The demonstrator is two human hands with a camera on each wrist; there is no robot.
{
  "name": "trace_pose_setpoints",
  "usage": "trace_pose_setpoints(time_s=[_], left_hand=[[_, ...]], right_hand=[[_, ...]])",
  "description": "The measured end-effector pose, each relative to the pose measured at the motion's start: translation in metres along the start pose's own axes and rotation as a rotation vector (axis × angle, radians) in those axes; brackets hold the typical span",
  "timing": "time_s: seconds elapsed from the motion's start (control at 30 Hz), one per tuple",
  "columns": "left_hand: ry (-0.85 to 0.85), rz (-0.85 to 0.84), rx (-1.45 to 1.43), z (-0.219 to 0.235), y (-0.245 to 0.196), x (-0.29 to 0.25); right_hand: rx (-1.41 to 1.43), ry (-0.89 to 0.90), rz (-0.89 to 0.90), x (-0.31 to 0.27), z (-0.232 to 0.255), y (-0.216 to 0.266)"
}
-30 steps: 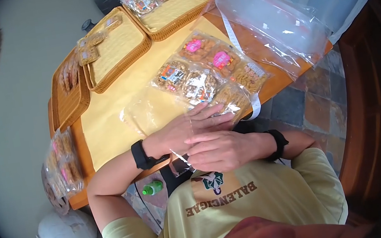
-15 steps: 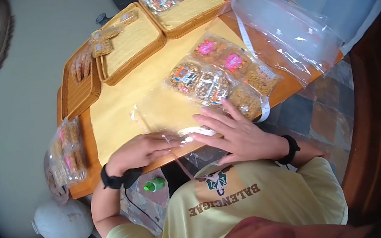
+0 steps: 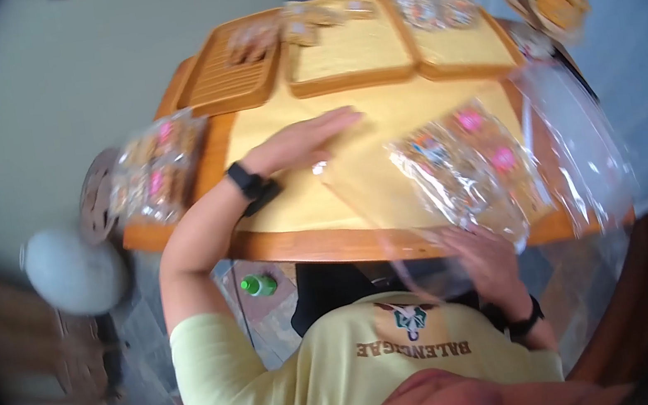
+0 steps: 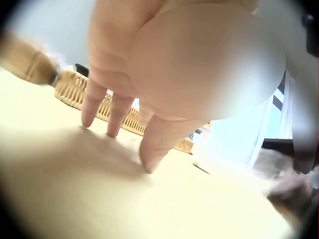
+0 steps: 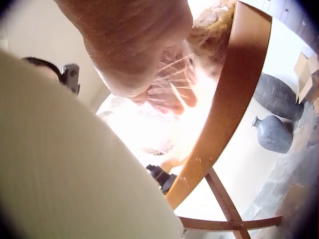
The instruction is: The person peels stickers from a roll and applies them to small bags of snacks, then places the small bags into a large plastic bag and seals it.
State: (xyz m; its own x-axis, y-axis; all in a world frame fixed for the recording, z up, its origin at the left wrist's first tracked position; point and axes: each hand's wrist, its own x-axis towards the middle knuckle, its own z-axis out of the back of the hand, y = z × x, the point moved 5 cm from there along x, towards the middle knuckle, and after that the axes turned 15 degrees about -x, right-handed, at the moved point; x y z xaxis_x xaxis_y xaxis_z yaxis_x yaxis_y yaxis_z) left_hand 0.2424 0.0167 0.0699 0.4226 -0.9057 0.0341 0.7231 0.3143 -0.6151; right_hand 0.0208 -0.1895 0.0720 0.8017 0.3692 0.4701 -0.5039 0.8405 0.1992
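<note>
A clear plastic bag (image 3: 365, 196) lies near the right front table edge, its loose film reaching left and over the edge. Inside it sit several round snack packs (image 3: 458, 174), some with pink labels. My right hand (image 3: 483, 258) grips the film at the table edge; in the right wrist view the fingers (image 5: 172, 102) show through creased plastic. My left hand (image 3: 302, 140) is stretched flat and empty over the yellow cloth (image 3: 290, 199), left of the bag. The left wrist view has its fingers (image 4: 117, 117) pointing down close over the cloth.
Wicker trays (image 3: 356, 80) with small snack packs line the back. Another filled bag (image 3: 160, 168) lies at the left edge, and clear plastic sheeting (image 3: 584, 147) at the right. A green bottle (image 3: 259, 285) is below the table, a pale round jar (image 3: 74, 271) on the left.
My left hand has left the film at the front edge and moved forward over the cloth. My right hand has shifted right along the edge. The head view has turned left.
</note>
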Motion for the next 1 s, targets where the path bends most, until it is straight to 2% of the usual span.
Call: trace_pose_setpoints(time_s=[0.03,0.1,0.13,0.2,0.23,0.27,0.3,0.37,0.43,0.5,0.57,0.67,0.73,0.77,0.83,0.87,0.9,1.0], left_hand=[[-0.004,-0.02,-0.019,-0.001,-0.002,0.003],[-0.02,-0.129,-0.148,-0.007,-0.008,0.006],[-0.029,-0.168,-0.173,-0.012,-0.019,0.009],[-0.046,-0.206,-0.194,-0.025,-0.037,0.011],[-0.029,-0.284,-0.287,-0.032,-0.045,0.011],[-0.01,-0.362,-0.38,-0.036,-0.052,0.009],[-0.02,-0.355,-0.376,-0.036,-0.055,0.005],[0.052,-0.292,-0.06,-0.041,-0.062,-0.008],[0.045,-0.275,-0.121,-0.041,-0.075,-0.031],[-0.074,-0.311,-0.04,-0.047,-0.083,-0.057],[-0.127,-0.287,-0.116,-0.058,-0.093,-0.081],[-0.192,-0.283,-0.064,-0.077,-0.103,-0.111],[-0.251,-0.203,0.054,-0.083,-0.107,-0.118],[-0.234,-0.234,0.022,-0.087,-0.11,-0.12],[-0.339,-0.185,0.141,-0.088,-0.115,-0.12],[-0.387,-0.191,0.108,-0.087,-0.119,-0.117],[-0.364,-0.234,0.076,-0.091,-0.121,-0.115],[-0.469,-0.197,-0.041,-0.09,-0.119,-0.111]], right_hand=[[0.046,0.022,-0.049,-0.001,0.006,-0.006],[0.195,-0.196,-0.09,-0.007,0.021,-0.016],[0.207,-0.191,-0.06,-0.009,0.018,-0.018],[0.452,-0.245,-0.102,-0.011,0.015,-0.026],[0.454,-0.24,-0.091,-0.006,0.018,-0.025],[0.438,-0.226,0.035,0.001,0.025,-0.016],[0.424,-0.213,0.163,0.005,0.029,-0.008],[0.421,-0.2,0.21,0.005,0.025,-0.01],[0.462,-0.182,0.302,0.005,0.025,-0.009],[0.496,-0.176,0.276,0.01,0.021,-0.007],[0.531,-0.166,0.249,0.012,0.016,-0.009],[0.476,-0.038,0.26,0.007,0.003,-0.014],[0.306,0.018,0.29,0.005,0.002,-0.013],[0.286,0.031,0.249,0.003,0.004,-0.012],[-0.013,0.072,0.234,-0.005,0.006,-0.005],[-0.038,0.087,0.181,-0.01,0.008,-0.003],[-0.035,0.059,0.158,-0.014,0.012,-0.002],[-0.029,-0.014,0.065,-0.034,0.012,-0.001]])
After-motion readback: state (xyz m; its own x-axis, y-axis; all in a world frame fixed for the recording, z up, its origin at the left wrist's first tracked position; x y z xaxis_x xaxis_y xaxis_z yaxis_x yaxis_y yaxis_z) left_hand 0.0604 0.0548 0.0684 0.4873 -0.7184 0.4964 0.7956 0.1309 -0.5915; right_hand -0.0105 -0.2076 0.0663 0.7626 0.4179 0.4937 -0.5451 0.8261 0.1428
